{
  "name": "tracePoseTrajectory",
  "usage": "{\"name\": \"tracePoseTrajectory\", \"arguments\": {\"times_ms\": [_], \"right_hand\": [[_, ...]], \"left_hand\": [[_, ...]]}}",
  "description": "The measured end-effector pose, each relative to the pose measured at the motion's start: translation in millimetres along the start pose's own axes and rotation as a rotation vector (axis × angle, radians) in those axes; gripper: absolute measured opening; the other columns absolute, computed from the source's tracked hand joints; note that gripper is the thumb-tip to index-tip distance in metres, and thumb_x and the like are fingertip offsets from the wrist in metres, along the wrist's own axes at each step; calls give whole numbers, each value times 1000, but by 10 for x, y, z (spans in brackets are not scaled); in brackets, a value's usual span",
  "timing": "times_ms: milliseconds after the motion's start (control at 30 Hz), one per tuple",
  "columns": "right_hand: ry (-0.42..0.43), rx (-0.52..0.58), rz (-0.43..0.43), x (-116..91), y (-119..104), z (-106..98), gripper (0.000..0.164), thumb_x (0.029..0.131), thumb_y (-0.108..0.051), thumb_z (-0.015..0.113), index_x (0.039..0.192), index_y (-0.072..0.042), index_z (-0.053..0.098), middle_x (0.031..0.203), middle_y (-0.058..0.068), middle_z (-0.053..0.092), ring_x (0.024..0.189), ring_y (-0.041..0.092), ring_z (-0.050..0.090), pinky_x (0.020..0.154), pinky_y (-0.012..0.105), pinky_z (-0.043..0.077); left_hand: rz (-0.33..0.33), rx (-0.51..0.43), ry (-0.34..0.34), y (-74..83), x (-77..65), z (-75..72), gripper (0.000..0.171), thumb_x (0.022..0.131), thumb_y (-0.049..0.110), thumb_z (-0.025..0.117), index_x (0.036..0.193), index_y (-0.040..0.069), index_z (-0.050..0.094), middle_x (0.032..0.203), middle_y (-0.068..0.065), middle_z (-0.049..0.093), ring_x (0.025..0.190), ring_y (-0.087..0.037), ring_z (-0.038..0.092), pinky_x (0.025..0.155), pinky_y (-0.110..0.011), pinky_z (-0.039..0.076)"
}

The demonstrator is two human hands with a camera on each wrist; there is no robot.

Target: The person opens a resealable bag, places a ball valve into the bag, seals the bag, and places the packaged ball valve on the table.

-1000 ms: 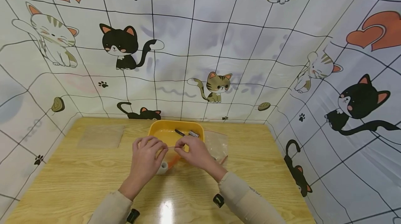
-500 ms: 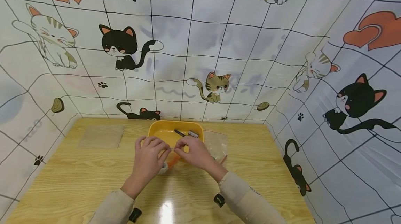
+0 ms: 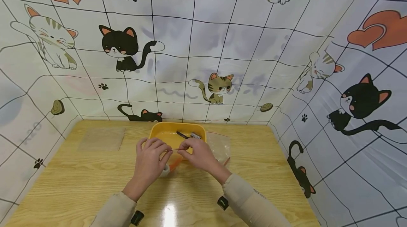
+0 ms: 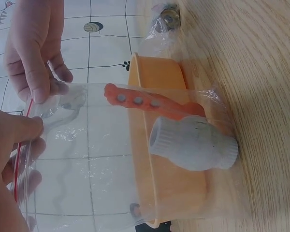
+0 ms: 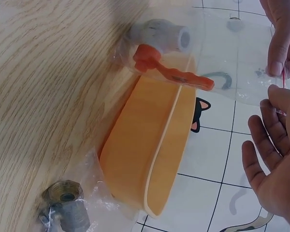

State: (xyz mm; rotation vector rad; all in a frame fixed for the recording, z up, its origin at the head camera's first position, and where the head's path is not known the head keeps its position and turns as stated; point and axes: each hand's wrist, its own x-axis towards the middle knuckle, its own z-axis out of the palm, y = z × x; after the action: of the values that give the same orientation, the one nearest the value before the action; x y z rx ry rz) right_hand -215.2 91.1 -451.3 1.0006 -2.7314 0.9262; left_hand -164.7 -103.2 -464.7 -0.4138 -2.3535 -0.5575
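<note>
A clear zip bag with a red strip along its mouth hangs between my hands. Inside it lies a white plastic ball valve with an orange lever handle, down at the bag's lower end near the tabletop. My left hand pinches the bag's top edge between thumb and fingers. Close beside it, my right hand pinches the same edge with thumb and forefinger, its other fingers loosely bent. From the head view, the hands partly hide the valve.
A yellow plastic bin stands behind the bag, holding a black stick-like item and a grey metallic piece. Right of it lies another clear bag with a metal valve. A flat clear plastic sheet lies at left.
My left hand has moved slightly right, toward my right hand, along the bag's mouth. The right hand has stayed nearly in place, and both keep their pinch.
</note>
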Motion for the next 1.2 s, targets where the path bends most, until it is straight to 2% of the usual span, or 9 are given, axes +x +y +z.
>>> {"name": "tracePoseTrajectory", "arguments": {"times_ms": [133,367,500,767,1033,1200], "right_hand": [[-9,-1,35,-9,14,-10,12,92,-35,66,90,-24,69,88,-13,67,83,2,59,77,21,50],[-31,10,32,-14,44,-38,7,94,-30,65,92,-24,68,92,-11,68,87,2,61,83,29,53],[-31,13,54,-20,42,-63,9,93,-32,66,89,-24,67,88,-13,67,83,0,60,83,27,52],[46,-44,-24,-44,51,-36,11,90,-32,69,88,-20,69,84,-10,68,79,2,60,72,22,50],[57,-12,-50,-51,45,-21,11,91,-31,68,89,-20,69,86,-7,67,80,3,61,72,22,50],[52,13,-27,-48,54,-7,9,92,-29,66,91,-21,67,87,-8,66,81,3,60,75,24,51]], "left_hand": [[-2,0,-1,-1,-5,7,9,78,23,82,79,22,73,84,5,71,100,-24,60,103,-59,29],[-11,-5,-4,-2,0,16,10,78,22,82,79,23,72,84,5,71,100,-24,60,103,-59,29],[-19,-4,-12,2,4,14,9,79,23,82,79,23,72,84,5,71,99,-24,59,104,-58,29],[-44,8,-42,18,24,-18,8,80,25,80,78,23,72,85,6,71,99,-23,59,103,-54,29],[-51,-4,-46,-42,4,-58,10,77,26,82,80,22,73,85,5,71,96,-24,61,91,-49,41],[-78,4,-68,-138,-21,-113,10,78,25,81,82,21,73,87,4,70,99,-27,61,89,-50,44]]}}
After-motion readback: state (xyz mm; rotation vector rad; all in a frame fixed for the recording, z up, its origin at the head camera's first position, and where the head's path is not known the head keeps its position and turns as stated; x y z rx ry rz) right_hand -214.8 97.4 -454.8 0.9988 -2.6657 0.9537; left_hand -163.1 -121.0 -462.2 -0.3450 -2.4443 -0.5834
